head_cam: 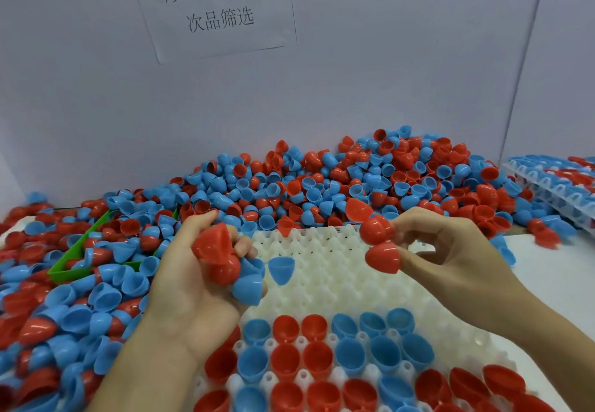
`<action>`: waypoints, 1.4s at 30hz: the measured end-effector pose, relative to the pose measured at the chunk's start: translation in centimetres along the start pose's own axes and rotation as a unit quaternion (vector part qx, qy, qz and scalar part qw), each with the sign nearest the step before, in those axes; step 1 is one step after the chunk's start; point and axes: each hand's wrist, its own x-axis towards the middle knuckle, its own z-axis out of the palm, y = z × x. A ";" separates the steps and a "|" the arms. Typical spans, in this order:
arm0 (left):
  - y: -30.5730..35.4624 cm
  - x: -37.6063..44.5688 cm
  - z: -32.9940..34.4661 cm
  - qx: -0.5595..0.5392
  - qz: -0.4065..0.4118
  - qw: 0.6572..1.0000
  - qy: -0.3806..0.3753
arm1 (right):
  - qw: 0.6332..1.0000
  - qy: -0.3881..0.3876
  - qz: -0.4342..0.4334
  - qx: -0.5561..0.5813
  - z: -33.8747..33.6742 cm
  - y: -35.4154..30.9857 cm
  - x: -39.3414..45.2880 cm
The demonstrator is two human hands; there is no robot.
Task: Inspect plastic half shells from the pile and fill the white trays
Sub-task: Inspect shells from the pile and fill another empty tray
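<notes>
My left hand point(206, 270) clutching bunch of red+blue shells point(225, 260), maybe four. Right hand point(450, 250) pinching two red shells point(380, 244) over white tray point(338, 270), near rows filled. Pile point(322, 183) far.

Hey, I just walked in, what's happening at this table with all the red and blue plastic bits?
A person is sorting plastic half shells into a white tray. The left hand clutches a bunch of red and blue shells, while the right hand pinches two red shells above the tray. The near rows are filled with shells sitting open side up; the far rows are mostly empty. A big loose pile lies behind, with a green bin half buried at left.
</notes>
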 end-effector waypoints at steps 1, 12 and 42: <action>-0.2 -0.4 0.0 0.016 0.010 1.000 -0.002 | 1.000 0.000 -0.005 -0.004 0.1 -0.1 0.0; -1.1 1.2 3.2 0.410 0.016 0.897 -0.166 | 0.998 0.040 -0.048 -0.023 0.9 -0.6 -0.3; -2.1 4.2 6.6 0.581 0.036 0.767 -0.271 | 0.989 0.139 -0.047 -0.025 0.2 0.5 0.3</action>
